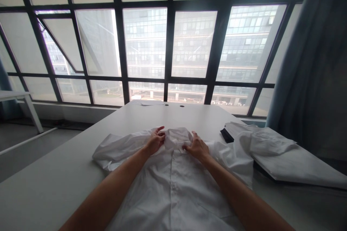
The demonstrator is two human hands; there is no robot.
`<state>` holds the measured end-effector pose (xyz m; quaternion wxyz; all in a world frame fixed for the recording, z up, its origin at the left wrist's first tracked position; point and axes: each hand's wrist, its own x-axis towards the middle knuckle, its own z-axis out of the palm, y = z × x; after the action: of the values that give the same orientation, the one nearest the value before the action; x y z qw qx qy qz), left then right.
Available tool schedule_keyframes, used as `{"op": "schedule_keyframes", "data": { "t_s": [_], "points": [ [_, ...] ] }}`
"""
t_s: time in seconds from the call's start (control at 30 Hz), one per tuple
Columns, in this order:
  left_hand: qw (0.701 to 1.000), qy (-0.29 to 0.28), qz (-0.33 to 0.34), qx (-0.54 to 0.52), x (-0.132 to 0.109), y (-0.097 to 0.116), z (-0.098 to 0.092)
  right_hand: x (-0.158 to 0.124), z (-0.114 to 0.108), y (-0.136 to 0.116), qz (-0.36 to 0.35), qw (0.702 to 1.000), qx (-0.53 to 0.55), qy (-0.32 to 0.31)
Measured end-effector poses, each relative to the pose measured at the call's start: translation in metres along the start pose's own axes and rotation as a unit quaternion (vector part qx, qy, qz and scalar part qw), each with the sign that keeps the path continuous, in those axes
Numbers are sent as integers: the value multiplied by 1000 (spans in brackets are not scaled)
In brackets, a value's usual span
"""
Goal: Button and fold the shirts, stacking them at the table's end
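On a white table (62, 173) by windows (146, 43), a white shirt (173, 187) was spread, its collar (177, 138) between the hands. Fingers of the left hand (155, 141) and right hand (196, 148) were curled against it; any grip could not be told.

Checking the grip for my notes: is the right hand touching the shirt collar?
Touching: the head view shows the right hand with its fingers resting on the white shirt collar.

We can read no text, label, brand, number or sign anywhere in this view; even the white shirt collar (177, 138) shows nothing legible to us.
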<state>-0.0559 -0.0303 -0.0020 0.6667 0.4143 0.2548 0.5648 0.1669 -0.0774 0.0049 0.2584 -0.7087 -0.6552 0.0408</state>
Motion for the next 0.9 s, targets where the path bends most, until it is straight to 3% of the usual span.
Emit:
{"op": "schedule_keyframes", "data": {
  "t_s": [0.17,0.33,0.43,0.53,0.67,0.77,0.9],
  "points": [
    [999,-29,-15,17,-4,4,4,12,6,12,-7,998,61,22],
    [998,-18,-45,31,-3,6,3,21,8,24,-14,989,137,56],
    [998,-3,-25,51,0,4,1,27,7,33,-6,982,180,59],
    [992,24,13,126,1,2,0,33,7,38,39,956,283,63],
    [932,33,120,340,3,2,-1,35,4,38,81,898,433,-4],
    [880,19,162,446,4,5,-1,32,-2,36,78,879,468,-47],
    [872,19,130,472,3,11,-2,29,-6,35,19,870,481,-105]
  ]
}}
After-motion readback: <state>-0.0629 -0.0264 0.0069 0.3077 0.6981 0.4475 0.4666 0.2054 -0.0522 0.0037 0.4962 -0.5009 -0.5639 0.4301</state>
